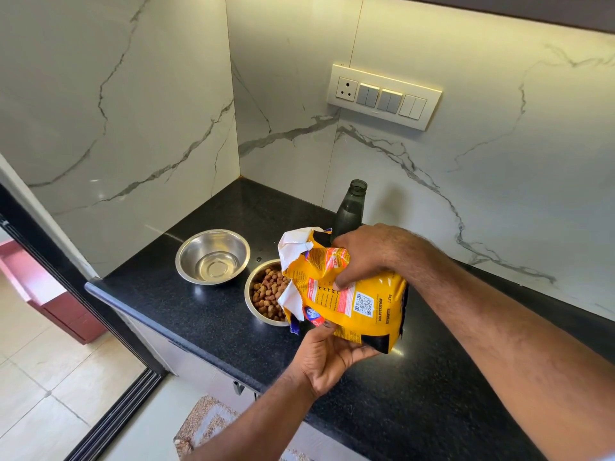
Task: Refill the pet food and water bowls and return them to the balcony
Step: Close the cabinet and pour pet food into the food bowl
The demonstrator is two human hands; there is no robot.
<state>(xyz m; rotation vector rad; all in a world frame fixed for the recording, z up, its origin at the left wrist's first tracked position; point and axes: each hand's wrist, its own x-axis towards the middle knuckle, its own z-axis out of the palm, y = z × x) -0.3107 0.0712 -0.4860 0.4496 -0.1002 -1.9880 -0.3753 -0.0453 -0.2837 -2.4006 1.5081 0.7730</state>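
Observation:
A yellow pet food bag [362,307] is held tilted, its torn white mouth over a steel bowl [250,304] that holds brown kibble [268,294]. My right hand [362,254] grips the bag from above. My left hand [327,356] holds it from underneath, near the bottom edge. A second steel bowl [213,256] stands to the left on the black counter; I cannot tell whether water is in it. A dark uncapped bottle [351,211] stands behind the bag, near the wall.
The black granite counter [206,321] ends at a rounded front edge on the left. Marble walls close the corner behind. A switch panel [384,96] is on the right wall. A sliding-door track [119,407] and a patterned mat [209,424] lie on the floor below.

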